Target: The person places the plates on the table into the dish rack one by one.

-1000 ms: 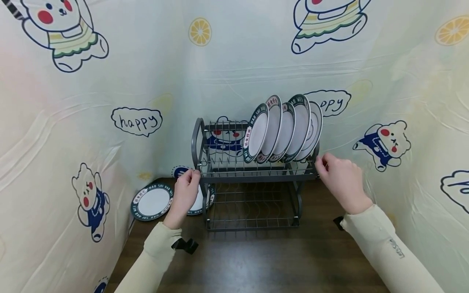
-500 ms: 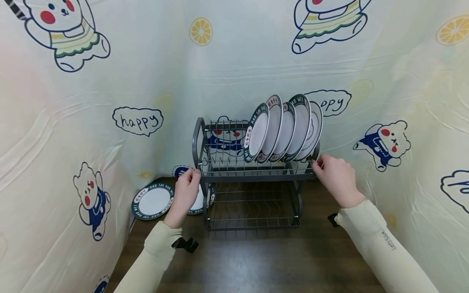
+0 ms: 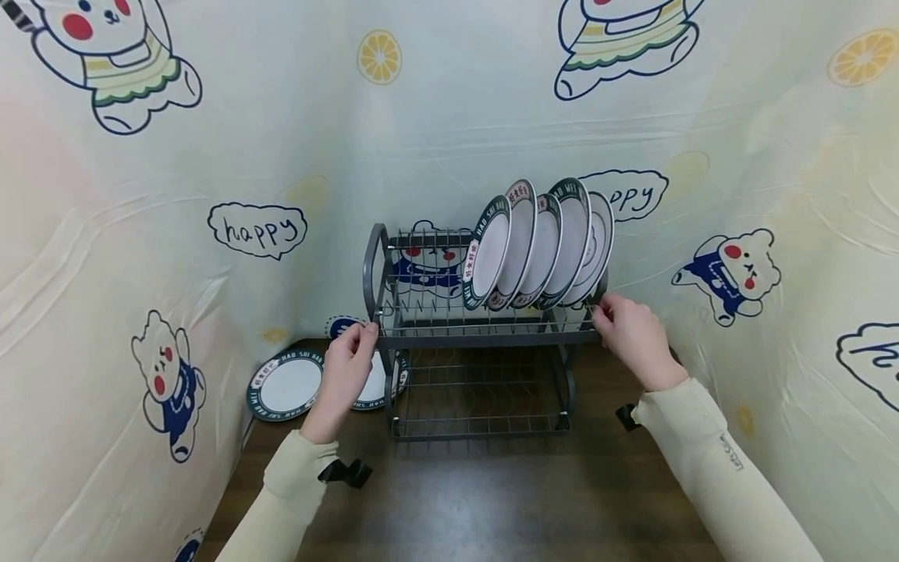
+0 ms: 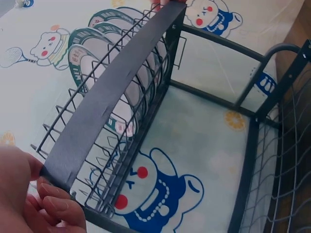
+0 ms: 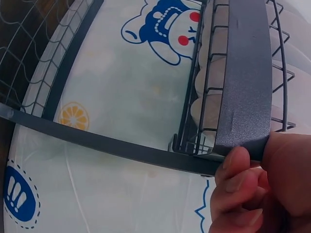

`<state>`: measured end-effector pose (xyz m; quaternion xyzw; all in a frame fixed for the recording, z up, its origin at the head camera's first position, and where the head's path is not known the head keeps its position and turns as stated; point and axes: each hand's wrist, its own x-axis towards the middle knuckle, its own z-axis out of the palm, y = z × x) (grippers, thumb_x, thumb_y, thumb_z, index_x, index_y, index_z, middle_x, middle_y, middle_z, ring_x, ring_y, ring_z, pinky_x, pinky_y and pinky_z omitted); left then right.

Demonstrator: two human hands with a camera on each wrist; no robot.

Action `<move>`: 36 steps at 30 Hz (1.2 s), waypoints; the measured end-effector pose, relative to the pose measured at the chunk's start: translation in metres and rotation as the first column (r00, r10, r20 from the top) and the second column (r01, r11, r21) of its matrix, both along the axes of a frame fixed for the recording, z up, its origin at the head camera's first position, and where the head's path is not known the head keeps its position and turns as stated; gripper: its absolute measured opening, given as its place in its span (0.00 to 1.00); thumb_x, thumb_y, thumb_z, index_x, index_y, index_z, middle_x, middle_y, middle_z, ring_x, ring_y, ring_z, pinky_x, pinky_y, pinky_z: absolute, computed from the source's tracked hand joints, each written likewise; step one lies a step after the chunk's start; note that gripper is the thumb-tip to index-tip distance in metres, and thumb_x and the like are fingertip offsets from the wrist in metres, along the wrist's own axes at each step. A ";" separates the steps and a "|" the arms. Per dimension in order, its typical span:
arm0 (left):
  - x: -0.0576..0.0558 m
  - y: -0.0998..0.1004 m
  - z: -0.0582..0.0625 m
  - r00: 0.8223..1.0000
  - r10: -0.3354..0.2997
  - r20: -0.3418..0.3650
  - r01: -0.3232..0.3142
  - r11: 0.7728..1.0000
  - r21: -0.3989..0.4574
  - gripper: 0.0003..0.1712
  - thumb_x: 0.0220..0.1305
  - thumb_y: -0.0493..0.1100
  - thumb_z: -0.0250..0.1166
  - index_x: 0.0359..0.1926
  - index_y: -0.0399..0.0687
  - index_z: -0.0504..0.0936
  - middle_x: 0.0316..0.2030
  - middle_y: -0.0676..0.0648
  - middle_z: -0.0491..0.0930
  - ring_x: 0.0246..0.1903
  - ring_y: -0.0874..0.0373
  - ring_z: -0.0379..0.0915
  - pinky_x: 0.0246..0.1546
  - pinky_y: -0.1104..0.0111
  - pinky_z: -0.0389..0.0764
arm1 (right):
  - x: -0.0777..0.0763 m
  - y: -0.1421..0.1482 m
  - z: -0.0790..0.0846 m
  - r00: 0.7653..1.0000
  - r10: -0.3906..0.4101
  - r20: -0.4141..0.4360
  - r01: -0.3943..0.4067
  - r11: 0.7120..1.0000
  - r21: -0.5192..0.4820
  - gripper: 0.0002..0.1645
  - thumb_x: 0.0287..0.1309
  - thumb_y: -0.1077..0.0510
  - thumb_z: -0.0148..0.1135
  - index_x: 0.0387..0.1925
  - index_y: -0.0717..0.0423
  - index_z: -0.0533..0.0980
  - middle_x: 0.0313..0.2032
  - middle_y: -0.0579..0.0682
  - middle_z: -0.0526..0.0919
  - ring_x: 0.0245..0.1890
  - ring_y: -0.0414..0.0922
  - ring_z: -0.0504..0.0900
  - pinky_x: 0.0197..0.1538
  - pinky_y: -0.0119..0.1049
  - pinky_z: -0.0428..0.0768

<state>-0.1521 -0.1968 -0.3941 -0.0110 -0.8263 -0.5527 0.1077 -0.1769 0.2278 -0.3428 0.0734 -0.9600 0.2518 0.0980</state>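
Note:
A dark grey two-tier dish rack (image 3: 485, 341) stands against the patterned cloth. Several white plates (image 3: 490, 254) with printed dark green or pinkish rims lean upright in the right half of its upper tier. At the upper tier's left front corner, my left hand (image 3: 342, 376) pinches the end of the flat front bar (image 4: 92, 121) between thumb and fingers. The bar's other end is gripped by my right hand (image 3: 637, 337); the right wrist view shows the thumb above and curled fingers (image 5: 235, 182) below. Wires partly hide the plates in the left wrist view.
Two more plates lie low at the left: one plate (image 3: 284, 386) beside the rack, another plate (image 3: 372, 386) partly behind my left hand and the rack's leg. Patterned cloth (image 3: 281, 140) surrounds the dark wooden surface (image 3: 477, 499) on the back and sides.
My right hand has moved slightly left onto the rack's right front corner. The left hand keeps its hold on the left corner. Rack and plates stay in place, while the head view shifts a little.

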 end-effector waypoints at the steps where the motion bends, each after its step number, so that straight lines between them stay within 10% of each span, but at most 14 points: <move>1: 0.001 -0.001 -0.001 1.000 -0.005 0.001 0.005 1.000 0.011 0.24 0.82 0.55 0.51 0.33 0.41 0.73 0.20 0.49 0.66 0.18 0.55 0.62 0.19 0.68 0.63 | 0.000 0.001 0.000 1.000 0.005 0.010 -0.005 1.000 -0.002 0.11 0.75 0.60 0.52 0.35 0.62 0.75 0.20 0.52 0.79 0.19 0.47 0.76 0.23 0.40 0.71; 14: 0.006 -0.025 -0.035 0.997 0.023 0.071 -0.027 0.997 0.068 0.19 0.83 0.50 0.49 0.37 0.41 0.72 0.24 0.47 0.68 0.19 0.56 0.65 0.22 0.68 0.68 | 0.000 0.005 0.006 0.993 0.032 0.111 -0.042 0.995 0.088 0.20 0.78 0.55 0.47 0.27 0.56 0.72 0.18 0.49 0.76 0.20 0.47 0.75 0.24 0.42 0.70; 24: -0.003 -0.052 -0.101 0.986 0.152 0.063 -0.137 0.970 -0.202 0.21 0.83 0.52 0.47 0.36 0.41 0.71 0.26 0.45 0.67 0.27 0.51 0.65 0.29 0.65 0.67 | -0.005 0.000 0.018 0.988 0.068 0.136 -0.101 0.963 0.249 0.19 0.76 0.56 0.48 0.26 0.58 0.73 0.20 0.51 0.72 0.21 0.49 0.73 0.26 0.44 0.74; 36: -0.016 -0.088 -0.180 0.968 0.154 0.199 -0.099 0.960 -0.262 0.23 0.83 0.53 0.46 0.32 0.41 0.68 0.25 0.46 0.66 0.25 0.52 0.63 0.30 0.62 0.66 | -0.007 -0.001 0.021 0.975 0.044 0.217 -0.102 0.959 0.264 0.23 0.79 0.53 0.42 0.27 0.57 0.74 0.21 0.53 0.75 0.22 0.51 0.79 0.31 0.53 0.78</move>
